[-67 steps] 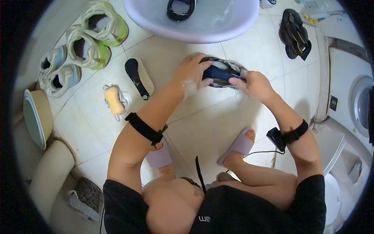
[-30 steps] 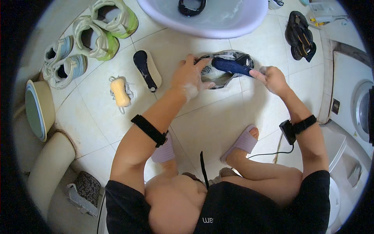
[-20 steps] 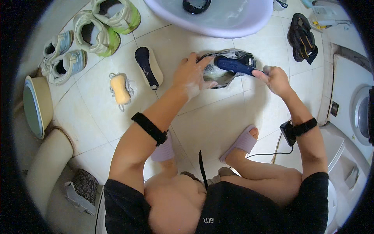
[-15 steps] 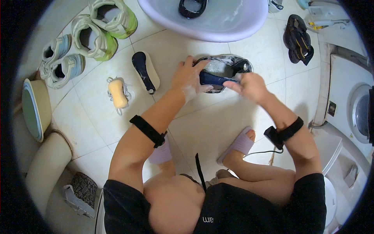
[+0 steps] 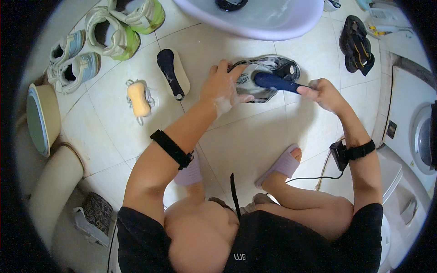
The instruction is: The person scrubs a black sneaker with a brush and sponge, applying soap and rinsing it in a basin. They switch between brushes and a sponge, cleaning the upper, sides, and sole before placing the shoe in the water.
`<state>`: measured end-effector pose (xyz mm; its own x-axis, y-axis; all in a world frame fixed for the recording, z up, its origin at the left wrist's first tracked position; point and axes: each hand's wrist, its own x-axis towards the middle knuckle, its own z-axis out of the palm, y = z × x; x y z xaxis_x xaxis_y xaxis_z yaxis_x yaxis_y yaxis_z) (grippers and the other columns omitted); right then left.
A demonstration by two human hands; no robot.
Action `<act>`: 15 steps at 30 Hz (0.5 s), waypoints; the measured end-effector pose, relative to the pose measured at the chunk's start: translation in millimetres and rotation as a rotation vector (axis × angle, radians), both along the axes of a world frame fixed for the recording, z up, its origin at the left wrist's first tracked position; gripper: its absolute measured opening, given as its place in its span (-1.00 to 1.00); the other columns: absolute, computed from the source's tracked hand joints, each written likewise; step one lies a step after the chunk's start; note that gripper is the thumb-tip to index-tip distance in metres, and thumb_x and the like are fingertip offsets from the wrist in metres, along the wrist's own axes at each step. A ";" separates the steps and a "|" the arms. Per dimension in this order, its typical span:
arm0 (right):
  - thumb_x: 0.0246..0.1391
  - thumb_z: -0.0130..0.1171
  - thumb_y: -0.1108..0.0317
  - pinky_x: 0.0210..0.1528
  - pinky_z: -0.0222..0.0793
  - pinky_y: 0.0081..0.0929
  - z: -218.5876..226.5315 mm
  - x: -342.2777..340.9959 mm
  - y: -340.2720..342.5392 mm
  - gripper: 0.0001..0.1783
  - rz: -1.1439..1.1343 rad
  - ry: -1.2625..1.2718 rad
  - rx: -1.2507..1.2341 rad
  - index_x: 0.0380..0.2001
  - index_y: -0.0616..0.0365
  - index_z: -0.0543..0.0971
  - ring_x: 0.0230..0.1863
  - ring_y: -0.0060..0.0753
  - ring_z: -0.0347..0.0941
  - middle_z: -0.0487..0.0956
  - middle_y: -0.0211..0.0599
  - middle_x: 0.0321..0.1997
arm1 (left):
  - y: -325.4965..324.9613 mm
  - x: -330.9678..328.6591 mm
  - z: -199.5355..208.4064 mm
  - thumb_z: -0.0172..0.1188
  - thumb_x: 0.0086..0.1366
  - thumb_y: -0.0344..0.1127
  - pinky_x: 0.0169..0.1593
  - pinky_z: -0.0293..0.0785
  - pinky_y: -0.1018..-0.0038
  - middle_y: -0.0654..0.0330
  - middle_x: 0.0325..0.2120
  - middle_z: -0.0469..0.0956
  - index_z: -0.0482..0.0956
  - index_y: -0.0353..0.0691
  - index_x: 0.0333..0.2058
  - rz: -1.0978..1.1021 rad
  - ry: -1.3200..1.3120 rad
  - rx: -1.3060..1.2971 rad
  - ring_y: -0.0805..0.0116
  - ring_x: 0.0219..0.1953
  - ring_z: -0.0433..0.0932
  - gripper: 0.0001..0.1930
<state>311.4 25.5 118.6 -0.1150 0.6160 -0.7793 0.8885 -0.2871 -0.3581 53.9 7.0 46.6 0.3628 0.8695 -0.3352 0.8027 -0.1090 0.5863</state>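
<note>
A wet black shoe [image 5: 261, 96] lies on the floor tiles with its pale inside facing up and suds along its rim. My left hand [image 5: 222, 90] grips its left end, fingers over the far edge and thumb at the near edge, foam on the wrist. In my right hand [image 5: 327, 95] is the handle of a dark blue brush [image 5: 280, 83]. Its head sits in the shoe's opening, and its bristles are hidden. A second brush [image 5: 172, 73], dark blue with cream bristles, rests on the floor left of my left hand.
Beyond the shoe stands a lilac basin [image 5: 255, 32] of cloudy water with a black shoe [image 5: 231, 3] in it. A yellow bar [image 5: 138, 100] lies on grey laces. White-green sneakers [image 5: 109, 38] and blue-white shoes [image 5: 75, 70] stand far left, black sandals [image 5: 356, 45] far right, near a washing machine [image 5: 409, 118].
My right hand has drawn the brush to the right, uncovering more of the shoe's inside. My left hand stays on the shoe's left end. The whole view has shifted slightly.
</note>
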 end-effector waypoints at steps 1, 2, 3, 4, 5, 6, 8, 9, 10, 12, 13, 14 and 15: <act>-0.10 0.16 -0.27 -0.49 0.31 -0.31 0.7 0.2 0.5 -0.32 -0.010 -0.096 0.038 -0.65 0.27 0.57 -0.64 -0.31 0.39 0.43 -0.22 -0.76 | -0.6 -0.4 -0.3 0.45 -0.20 -0.05 0.01 0.40 0.26 0.09 -0.05 0.30 0.33 0.08 0.09 -0.013 -0.042 0.014 0.00 -0.04 0.33 -0.20; -0.09 0.13 -0.28 -0.46 0.33 -0.27 -0.4 -1.6 -0.1 -0.33 0.116 -0.067 0.082 -0.65 0.25 0.56 -0.59 -0.21 0.42 0.45 -0.15 -0.72 | -0.1 0.8 -1.0 0.45 -0.20 -0.05 0.01 0.40 0.26 0.09 -0.05 0.29 0.33 0.08 0.09 -0.031 -0.038 -0.006 0.01 -0.04 0.33 -0.20; -0.08 0.10 -0.29 -0.43 0.35 -0.22 -1.4 -11.3 0.3 -0.33 0.237 -0.071 0.137 -0.64 0.23 0.55 -0.54 -0.10 0.44 0.47 -0.09 -0.68 | 0.7 1.9 -1.6 0.45 -0.20 -0.05 0.01 0.40 0.26 0.09 -0.04 0.29 0.33 0.07 0.09 -0.048 -0.081 0.038 0.01 -0.04 0.34 -0.20; -0.07 0.07 -0.30 -0.40 0.37 -0.18 -2.9 -20.1 1.3 -0.33 0.360 -0.047 0.202 -0.64 0.21 0.54 -0.50 0.01 0.47 0.49 -0.02 -0.64 | 0.8 1.4 -1.9 0.44 -0.20 -0.04 0.01 0.40 0.26 0.09 -0.04 0.30 0.33 0.07 0.09 -0.046 -0.042 0.014 0.01 -0.05 0.34 -0.21; -0.07 0.06 -0.30 -0.38 0.37 -0.18 -7.5 -24.7 0.7 -0.34 0.415 -0.059 0.184 -0.61 0.18 0.55 -0.47 0.02 0.47 0.49 -0.01 -0.62 | 1.3 1.6 -1.9 0.44 -0.19 -0.04 0.01 0.40 0.26 0.10 -0.04 0.30 0.34 0.07 0.09 -0.042 -0.047 0.042 0.01 -0.05 0.34 -0.21; -0.07 0.06 -0.31 -0.38 0.38 -0.18 -6.3 -24.1 2.5 -0.34 0.396 -0.112 0.149 -0.62 0.18 0.55 -0.48 0.01 0.47 0.50 -0.01 -0.62 | 1.3 0.1 -1.7 0.43 -0.19 -0.03 0.01 0.40 0.26 0.10 -0.04 0.30 0.34 0.07 0.09 -0.049 -0.046 0.072 0.01 -0.05 0.34 -0.22; -0.10 0.07 -0.33 -0.40 0.38 -0.19 -4.0 -18.6 3.8 -0.33 0.360 -0.181 0.152 -0.64 0.17 0.54 -0.51 -0.01 0.47 0.50 -0.03 -0.63 | 0.7 -2.7 -1.1 0.43 -0.19 -0.04 0.01 0.40 0.26 0.10 -0.05 0.31 0.34 0.06 0.08 -0.025 -0.074 0.063 0.00 -0.05 0.34 -0.22; -0.11 0.07 -0.34 -0.41 0.38 -0.20 -4.1 -12.9 3.6 -0.32 0.340 -0.284 0.193 -0.67 0.16 0.53 -0.53 -0.01 0.47 0.50 -0.04 -0.64 | -0.7 -5.2 -0.6 0.44 -0.19 -0.04 0.01 0.40 0.25 0.10 -0.05 0.31 0.35 0.06 0.08 -0.015 -0.048 0.031 0.00 -0.05 0.35 -0.22; -0.07 0.04 -0.31 -0.44 0.38 -0.19 -6.4 -8.4 2.6 -0.35 0.381 -0.375 0.259 -0.66 0.15 0.51 -0.57 -0.01 0.46 0.48 -0.07 -0.67 | 0.2 -5.3 -0.9 0.43 -0.18 -0.05 0.01 0.40 0.25 0.11 -0.06 0.33 0.35 0.06 0.08 -0.024 -0.073 0.021 -0.01 -0.05 0.35 -0.24; -0.07 0.06 -0.30 -0.49 0.33 -0.16 -13.3 -12.7 -6.4 -0.36 0.451 -0.208 0.413 -0.67 0.15 0.47 -0.59 0.02 0.43 0.44 -0.06 -0.72 | 0.5 -6.6 -1.4 0.42 -0.17 -0.06 0.01 0.40 0.25 0.10 -0.06 0.34 0.34 0.07 0.08 -0.060 -0.090 0.034 0.00 -0.05 0.36 -0.24; -0.07 0.07 -0.30 -0.51 0.30 -0.14 -13.7 -17.2 -8.9 -0.36 0.486 -0.145 0.469 -0.67 0.15 0.44 -0.60 0.04 0.42 0.41 -0.05 -0.74 | 1.1 -6.5 -1.6 0.42 -0.16 -0.06 0.01 0.39 0.25 0.10 -0.06 0.34 0.34 0.07 0.08 -0.078 -0.110 0.065 0.00 -0.05 0.36 -0.25; -0.03 0.02 -0.28 -0.49 0.32 -0.12 -13.4 -23.7 -9.5 -0.38 0.579 -0.097 0.382 -0.63 0.14 0.42 -0.58 0.08 0.42 0.42 -0.05 -0.72 | 1.5 -6.3 -1.4 0.42 -0.16 -0.06 0.02 0.39 0.24 0.09 -0.06 0.34 0.34 0.08 0.09 -0.083 -0.069 0.045 0.01 -0.06 0.37 -0.25; -0.03 -0.01 -0.30 -0.49 0.33 -0.13 -12.3 -26.4 -8.9 -0.36 0.573 -0.068 0.463 -0.64 0.15 0.42 -0.57 0.09 0.42 0.43 -0.03 -0.70 | 1.7 -6.0 -0.7 0.41 -0.15 -0.06 0.02 0.39 0.24 0.09 -0.06 0.34 0.33 0.08 0.09 -0.085 -0.061 0.049 0.01 -0.06 0.37 -0.25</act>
<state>285.0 16.5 106.3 -0.4776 0.7414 -0.4714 0.8785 0.3951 -0.2686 47.9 8.8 45.9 0.4545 0.8493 -0.2686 0.7525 -0.2048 0.6259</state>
